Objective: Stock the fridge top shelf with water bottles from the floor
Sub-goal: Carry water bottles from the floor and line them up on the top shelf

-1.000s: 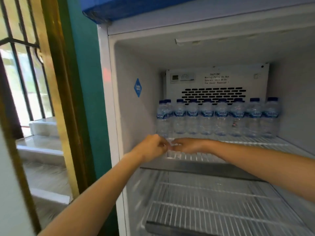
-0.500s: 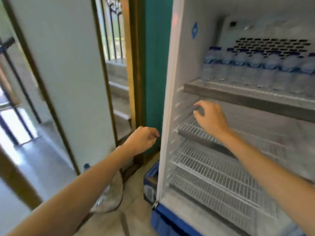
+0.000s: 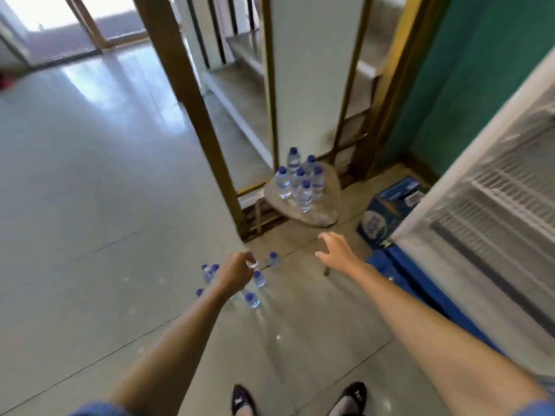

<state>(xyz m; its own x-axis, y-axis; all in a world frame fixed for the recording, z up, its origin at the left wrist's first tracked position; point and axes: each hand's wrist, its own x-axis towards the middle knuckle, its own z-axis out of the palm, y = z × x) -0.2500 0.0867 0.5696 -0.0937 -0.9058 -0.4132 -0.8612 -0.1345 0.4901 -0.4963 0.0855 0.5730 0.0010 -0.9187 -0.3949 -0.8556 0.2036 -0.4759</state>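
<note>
R grip spread, L grip loosely curled above floor bottles; bottle-laden stool beyond.

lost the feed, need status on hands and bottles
Left hand curled over floor bottles, grip unclear. Right hand open, empty. Stool holds more bottles. Nothing blocking the reach.

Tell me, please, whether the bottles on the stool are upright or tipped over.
Upright. The bottles stand clustered on the stool seat, each blue cap pointing up; none lies on its side.

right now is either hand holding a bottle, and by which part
Right hand is spread open and holds nothing. Left hand curls above the floor bottles; whether it grips one cannot be told.
</note>
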